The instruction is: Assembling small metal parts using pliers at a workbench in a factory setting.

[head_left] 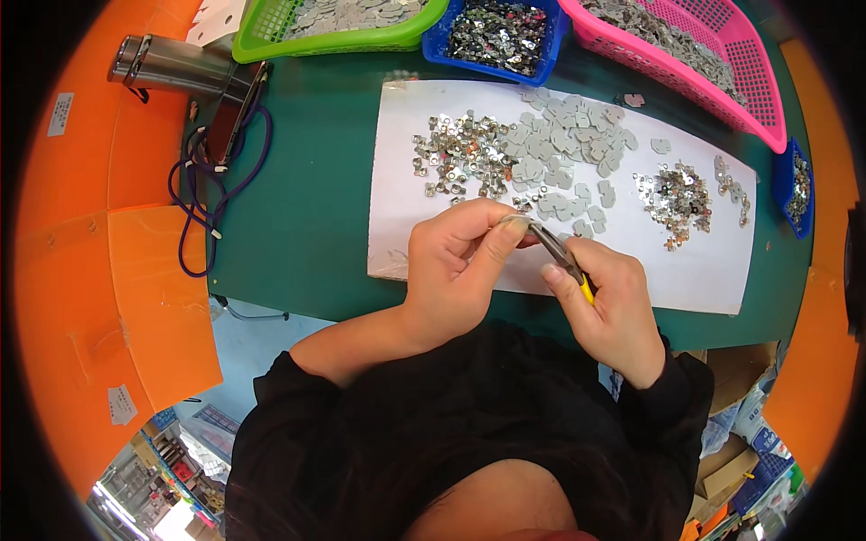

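Observation:
My left hand point(460, 261) pinches a small flat grey piece point(516, 218) between thumb and fingers, above the near part of a white board point(397, 216). In my right hand point(613, 307) is a pair of pliers point(561, 255) with a yellow grip; their jaws meet the grey piece at my left fingertips. Just beyond my hands lie a heap of flat grey pieces point(577, 135) and a pile of small shiny metal clips point(465, 153). Another pile of shiny metal parts point(677, 198) lies to the right. My fingers hide most of the held piece.
Along the far edge stand a green basket point(334, 43), a blue tray point(492, 69) and a pink basket point(762, 90), all filled with parts. A smaller blue tray point(805, 221) is at far right. On the left, a steel flask point(185, 68) lies near a purple cord point(216, 203).

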Motion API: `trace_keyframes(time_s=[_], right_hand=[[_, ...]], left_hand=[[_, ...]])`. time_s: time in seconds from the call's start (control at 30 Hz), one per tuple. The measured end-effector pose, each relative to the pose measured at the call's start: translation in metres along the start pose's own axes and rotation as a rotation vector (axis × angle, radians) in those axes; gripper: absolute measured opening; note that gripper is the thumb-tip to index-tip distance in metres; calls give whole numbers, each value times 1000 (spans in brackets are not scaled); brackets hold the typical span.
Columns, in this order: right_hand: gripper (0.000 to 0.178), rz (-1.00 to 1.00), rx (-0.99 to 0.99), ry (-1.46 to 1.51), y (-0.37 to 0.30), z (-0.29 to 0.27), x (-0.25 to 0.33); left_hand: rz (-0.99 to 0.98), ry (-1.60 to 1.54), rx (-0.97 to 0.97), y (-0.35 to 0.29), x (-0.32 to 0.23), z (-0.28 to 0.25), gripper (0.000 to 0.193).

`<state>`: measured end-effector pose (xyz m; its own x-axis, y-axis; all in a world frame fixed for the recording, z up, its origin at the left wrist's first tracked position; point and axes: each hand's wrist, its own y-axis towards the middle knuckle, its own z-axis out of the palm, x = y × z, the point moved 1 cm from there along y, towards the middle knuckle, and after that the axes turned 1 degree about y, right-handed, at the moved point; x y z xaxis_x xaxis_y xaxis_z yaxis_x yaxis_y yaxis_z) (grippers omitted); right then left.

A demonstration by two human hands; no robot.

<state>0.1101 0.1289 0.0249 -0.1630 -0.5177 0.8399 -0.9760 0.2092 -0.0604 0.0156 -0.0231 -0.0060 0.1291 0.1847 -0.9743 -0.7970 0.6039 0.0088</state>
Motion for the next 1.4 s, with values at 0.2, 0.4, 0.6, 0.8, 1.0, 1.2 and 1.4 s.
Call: trace_keyframes(time_s=[0.2, 0.4, 0.6, 0.8, 1.0, 1.2, 1.4], right_hand=[[30, 99, 65, 41, -4, 2, -3], [19, -39, -104, -62, -7, 8, -13], [21, -391, -394, -761, -7, -22, -20], [15, -178, -682, -753, -27, -69, -66], [19, 258, -857, -1038, -59, -124, -119], [13, 218, -748, -1010, -52, -131, -122], [17, -82, -621, -516, 0, -90, -92]], left_hand=[[10, 114, 62, 1, 3, -7, 15], [-44, 107, 161, 1, 4, -10, 17], [-14, 65, 342, 10, -1, -14, 25], [-52, 136, 287, 6, 0, -15, 31], [-84, 202, 197, 11, -3, -16, 27], [-29, 253, 217, 15, -7, -10, 28], [-20, 262, 213, 20, -9, -9, 23]])
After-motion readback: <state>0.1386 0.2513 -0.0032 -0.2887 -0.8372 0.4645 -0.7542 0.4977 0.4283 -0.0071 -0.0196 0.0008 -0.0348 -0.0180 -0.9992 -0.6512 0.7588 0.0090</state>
